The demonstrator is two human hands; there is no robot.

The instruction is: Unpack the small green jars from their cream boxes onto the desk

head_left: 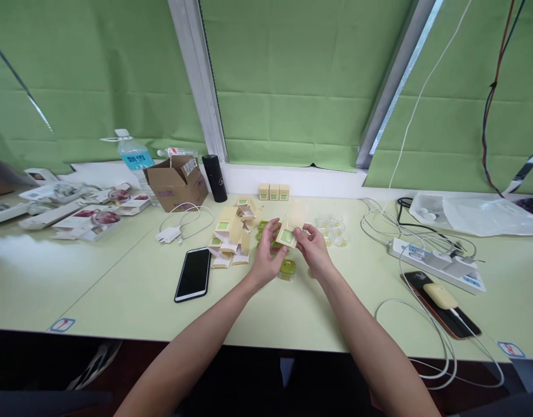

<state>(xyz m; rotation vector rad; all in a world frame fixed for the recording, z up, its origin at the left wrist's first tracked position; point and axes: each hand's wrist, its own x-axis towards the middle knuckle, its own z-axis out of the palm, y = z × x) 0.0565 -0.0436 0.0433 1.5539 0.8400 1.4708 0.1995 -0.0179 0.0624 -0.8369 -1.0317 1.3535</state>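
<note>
Both hands hold one small cream cardboard box [287, 236] with a green printed square, raised over the table. My left hand [267, 255] grips its left side, and my right hand [313, 248] pinches its right edge. Just below them stands a small clear container with a green lid [287, 267]. More green-lidded containers [261, 227] are partly hidden behind my left hand. Several unfolded cream boxes [229, 231] lie in a heap to the left. On the right, several small clear cups with yellow spots [333, 229] stand in a cluster. Three closed cream boxes [274, 192] form a row at the back.
A phone [193, 274] lies left of my arms. Behind it are a charger with cable [168, 234], a brown carton [177, 184] and a black bottle [214, 178]. To the right are a power strip [435, 265], loose cables, and another phone [461, 321] under a yellow case [440, 296].
</note>
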